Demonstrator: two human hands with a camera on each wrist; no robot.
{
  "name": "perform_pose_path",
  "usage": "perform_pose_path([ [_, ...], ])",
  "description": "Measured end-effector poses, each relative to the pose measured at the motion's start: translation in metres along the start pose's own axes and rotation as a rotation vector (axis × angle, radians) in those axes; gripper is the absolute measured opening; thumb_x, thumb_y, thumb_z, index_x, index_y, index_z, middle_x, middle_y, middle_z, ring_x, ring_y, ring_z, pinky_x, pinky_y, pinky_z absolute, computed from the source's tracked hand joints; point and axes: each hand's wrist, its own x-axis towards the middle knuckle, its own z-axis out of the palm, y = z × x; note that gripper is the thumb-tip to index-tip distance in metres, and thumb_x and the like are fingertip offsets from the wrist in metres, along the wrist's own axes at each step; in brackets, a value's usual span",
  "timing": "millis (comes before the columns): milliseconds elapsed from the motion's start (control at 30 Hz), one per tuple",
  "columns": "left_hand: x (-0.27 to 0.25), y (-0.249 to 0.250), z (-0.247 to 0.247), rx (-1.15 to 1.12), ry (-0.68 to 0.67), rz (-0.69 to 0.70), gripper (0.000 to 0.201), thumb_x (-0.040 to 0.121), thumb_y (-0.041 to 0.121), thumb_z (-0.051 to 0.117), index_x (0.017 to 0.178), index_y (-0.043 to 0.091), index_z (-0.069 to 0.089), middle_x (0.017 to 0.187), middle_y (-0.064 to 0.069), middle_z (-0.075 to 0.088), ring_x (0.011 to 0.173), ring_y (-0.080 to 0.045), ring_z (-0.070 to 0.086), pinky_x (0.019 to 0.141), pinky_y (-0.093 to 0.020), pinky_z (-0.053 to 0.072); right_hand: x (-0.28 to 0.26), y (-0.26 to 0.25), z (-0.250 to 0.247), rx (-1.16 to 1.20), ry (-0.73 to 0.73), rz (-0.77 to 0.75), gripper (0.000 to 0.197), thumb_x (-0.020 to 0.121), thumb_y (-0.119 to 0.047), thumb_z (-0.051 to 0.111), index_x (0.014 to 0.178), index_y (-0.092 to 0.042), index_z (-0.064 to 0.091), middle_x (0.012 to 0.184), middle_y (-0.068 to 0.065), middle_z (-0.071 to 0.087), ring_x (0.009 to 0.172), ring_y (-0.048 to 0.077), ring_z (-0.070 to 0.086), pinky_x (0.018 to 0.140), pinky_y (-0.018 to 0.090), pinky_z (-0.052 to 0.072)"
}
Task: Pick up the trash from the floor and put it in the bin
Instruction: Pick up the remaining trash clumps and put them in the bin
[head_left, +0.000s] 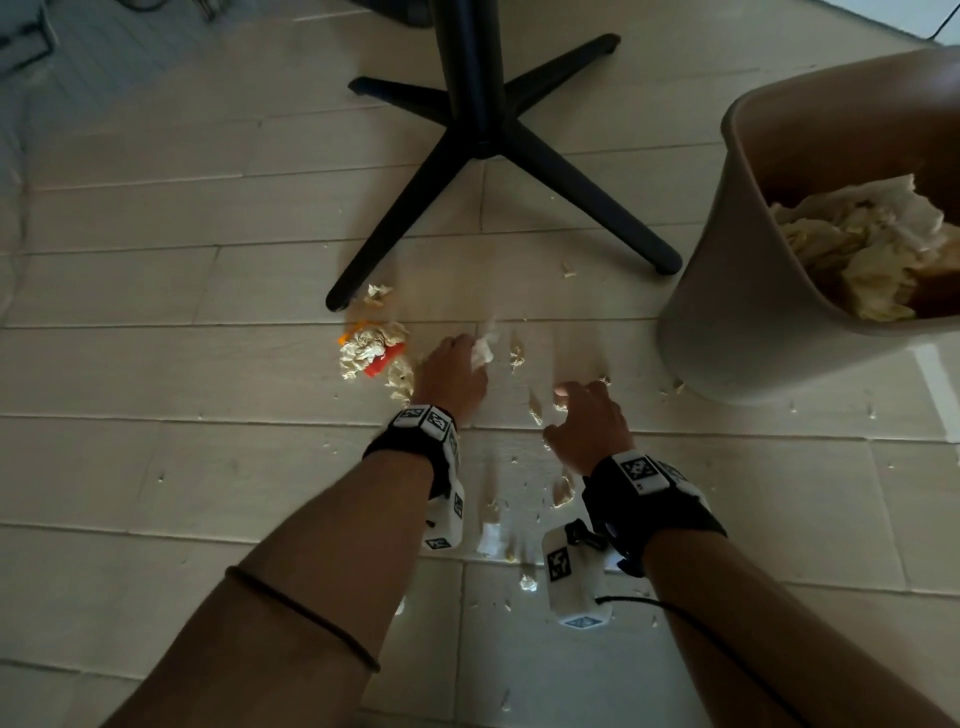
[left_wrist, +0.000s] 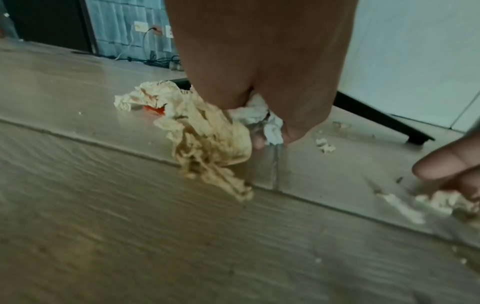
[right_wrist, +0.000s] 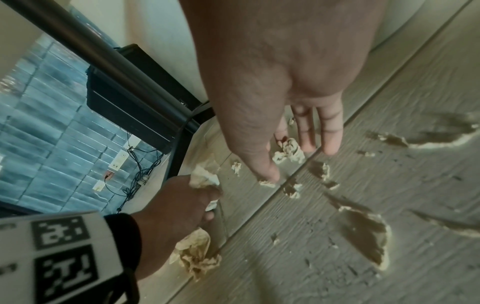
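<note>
My left hand (head_left: 465, 358) reaches low over the floor and grips a white crumpled tissue (left_wrist: 255, 115). A beige crumpled paper (left_wrist: 210, 144) bunches against the same hand (left_wrist: 270, 142). My right hand (head_left: 576, 392) is close to its right, fingers (right_wrist: 330, 133) pointing straight down at small paper scraps (right_wrist: 289, 151) on the floor. The thumb tip touches one scrap. A wad of crumpled paper with an orange piece (head_left: 371, 351) lies left of my left hand. The beige bin (head_left: 727, 312) stands at right, holding crumpled paper (head_left: 857, 244).
A black chair base (head_left: 483, 140) with spreading legs stands just beyond the trash; one leg ends beside the wad. Several tiny scraps (head_left: 561, 491) dot the pale plank floor between my forearms. Cables and wall sockets (right_wrist: 116, 162) lie farther off.
</note>
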Motion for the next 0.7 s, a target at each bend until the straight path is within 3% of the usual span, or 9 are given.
perform_pose_path([
  [100, 0.005, 0.002, -0.008, -0.105, 0.063, -0.01, 0.035, 0.088, 0.019, 0.053, 0.121, 0.007, 0.055, 0.117, -0.014, 0.062, 0.105, -0.032, 0.059, 0.091, -0.043, 0.05, -0.003, 0.001, 0.0, 0.019, -0.006, 0.0, 0.055, 0.089, -0.015, 0.063, 0.141, -0.023, 0.047, 0.145, 0.004, 0.04, 0.132, 0.031, 0.042, 0.104, 0.037, 0.041],
  [200, 0.02, -0.006, -0.023, -0.045, 0.131, -0.054, 0.038, 0.082, 0.026, 0.044, 0.109, 0.008, 0.063, 0.112, -0.015, 0.063, 0.101, -0.033, 0.059, 0.086, -0.043, 0.054, -0.005, 0.005, 0.0, 0.021, -0.005, -0.004, 0.054, 0.09, -0.016, 0.062, 0.142, -0.023, 0.046, 0.146, 0.003, 0.039, 0.131, 0.029, 0.041, 0.103, 0.037, 0.04],
  [300, 0.036, -0.021, -0.037, 0.005, 0.149, -0.173, 0.033, 0.088, 0.019, 0.049, 0.118, 0.008, 0.061, 0.129, -0.015, 0.051, 0.118, -0.034, 0.051, 0.097, -0.04, 0.048, -0.005, 0.007, 0.0, 0.02, -0.002, -0.004, 0.054, 0.09, -0.016, 0.061, 0.142, -0.024, 0.046, 0.147, 0.001, 0.038, 0.131, 0.027, 0.04, 0.103, 0.036, 0.039],
  [400, 0.05, -0.04, -0.05, 0.008, 0.154, -0.235, 0.042, 0.087, 0.009, 0.051, 0.128, 0.015, 0.055, 0.142, -0.011, 0.037, 0.131, -0.034, 0.039, 0.107, -0.041, 0.038, -0.004, 0.005, 0.0, 0.017, 0.001, -0.012, 0.054, 0.09, -0.017, 0.061, 0.141, -0.024, 0.045, 0.146, 0.001, 0.038, 0.13, 0.028, 0.042, 0.102, 0.037, 0.04],
  [567, 0.071, -0.063, -0.062, 0.251, -0.091, -0.227, 0.067, 0.087, 0.015, 0.052, 0.149, 0.026, 0.027, 0.158, -0.006, 0.014, 0.141, -0.041, 0.023, 0.113, -0.051, 0.031, 0.001, 0.008, 0.0, -0.01, 0.005, -0.025, 0.057, 0.09, -0.015, 0.062, 0.142, -0.024, 0.041, 0.149, 0.002, 0.035, 0.13, 0.028, 0.042, 0.101, 0.036, 0.041],
  [633, 0.076, -0.068, -0.063, 0.262, -0.174, -0.244, 0.076, 0.088, 0.017, 0.052, 0.154, 0.028, 0.015, 0.16, -0.007, 0.013, 0.144, -0.04, 0.019, 0.114, -0.053, 0.03, 0.003, 0.01, 0.0, -0.017, 0.01, -0.029, 0.059, 0.09, -0.016, 0.062, 0.144, -0.024, 0.039, 0.149, 0.001, 0.035, 0.129, 0.028, 0.042, 0.1, 0.036, 0.041],
  [700, 0.076, -0.069, -0.062, 0.292, -0.206, -0.25, 0.076, 0.088, 0.017, 0.05, 0.154, 0.028, 0.013, 0.157, -0.011, 0.019, 0.142, -0.042, 0.021, 0.111, -0.054, 0.032, 0.006, 0.01, 0.001, -0.016, 0.009, -0.026, 0.06, 0.09, -0.017, 0.063, 0.144, -0.025, 0.038, 0.15, 0.001, 0.034, 0.129, 0.03, 0.043, 0.099, 0.037, 0.041],
])
